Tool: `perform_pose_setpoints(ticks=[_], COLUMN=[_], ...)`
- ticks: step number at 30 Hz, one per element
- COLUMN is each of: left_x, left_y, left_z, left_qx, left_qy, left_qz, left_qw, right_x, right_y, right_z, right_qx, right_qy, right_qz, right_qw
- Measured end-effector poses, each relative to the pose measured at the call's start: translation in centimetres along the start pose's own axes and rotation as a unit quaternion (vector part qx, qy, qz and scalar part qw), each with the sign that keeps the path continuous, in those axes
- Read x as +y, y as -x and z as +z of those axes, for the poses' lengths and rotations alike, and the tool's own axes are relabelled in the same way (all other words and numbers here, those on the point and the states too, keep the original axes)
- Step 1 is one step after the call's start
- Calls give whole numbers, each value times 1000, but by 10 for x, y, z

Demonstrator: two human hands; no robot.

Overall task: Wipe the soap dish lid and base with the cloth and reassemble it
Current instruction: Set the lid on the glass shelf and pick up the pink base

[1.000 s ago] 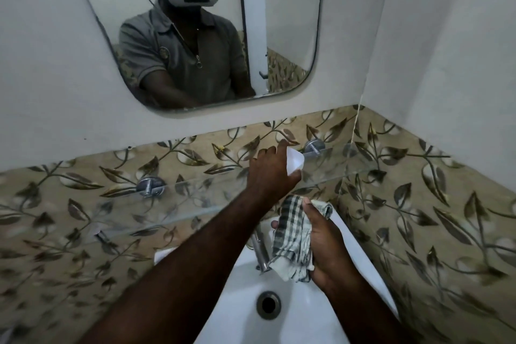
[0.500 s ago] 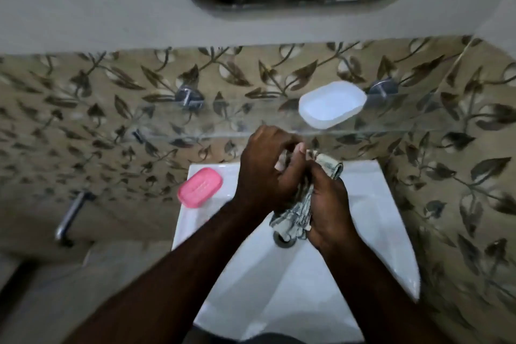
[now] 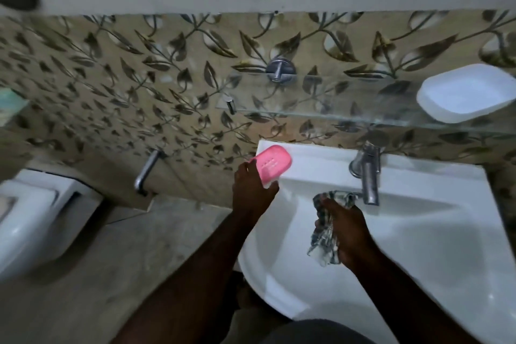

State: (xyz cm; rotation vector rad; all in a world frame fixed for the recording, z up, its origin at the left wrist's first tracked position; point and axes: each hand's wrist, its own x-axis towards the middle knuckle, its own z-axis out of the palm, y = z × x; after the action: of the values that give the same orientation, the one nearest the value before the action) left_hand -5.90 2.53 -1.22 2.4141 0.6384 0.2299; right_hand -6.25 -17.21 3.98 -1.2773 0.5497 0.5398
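The pink soap dish part (image 3: 273, 162), with small holes in its top, sits at the back left corner of the white sink (image 3: 418, 246). My left hand (image 3: 252, 190) grips its near end, thumb on one side and fingers on the other. The white soap dish part (image 3: 465, 93) lies hollow side up on the glass shelf (image 3: 321, 114) at the upper right, untouched. My right hand (image 3: 344, 232) holds the bunched checked cloth (image 3: 324, 237) over the basin, just in front of the tap (image 3: 367, 173).
A leaf-patterned tiled wall runs behind the sink. A metal wall tap (image 3: 146, 173) sticks out to the left of the sink. A white toilet (image 3: 33, 218) stands at the far left on the grey floor. A chrome shelf bracket (image 3: 279, 70) is fixed above.
My left hand has left the cloth and moved left to grip the pink dish part on the sink corner. My right hand keeps the cloth. The view has swung left and down.
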Motion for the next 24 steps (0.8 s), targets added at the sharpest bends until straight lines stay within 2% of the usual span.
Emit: perform_pose_setpoints(ticks=[6,9,13,16,24], left_x=[-20,-15,-12,-5,48], left_y=[-37,-51,-52,-36,59], left_z=[11,16,11,6,-15], left_qx=[-78,-82,-71,-63,-61], left_qy=[-95,-109,-112,-74,28], left_qz=[6,26,6,6,138], left_qw=[992,990,991,995,988], right_x=[6,5,7,9,3], right_y=[-8,-13,-17,-17,-4], right_z=[4,4,5,6,6], right_qx=[-23,-18,-23,-29,-60], right_qy=[-11,-16,-11,-17,2], right_qz=[28,24,29,35,-38], right_qw=[999,999,999,999,997])
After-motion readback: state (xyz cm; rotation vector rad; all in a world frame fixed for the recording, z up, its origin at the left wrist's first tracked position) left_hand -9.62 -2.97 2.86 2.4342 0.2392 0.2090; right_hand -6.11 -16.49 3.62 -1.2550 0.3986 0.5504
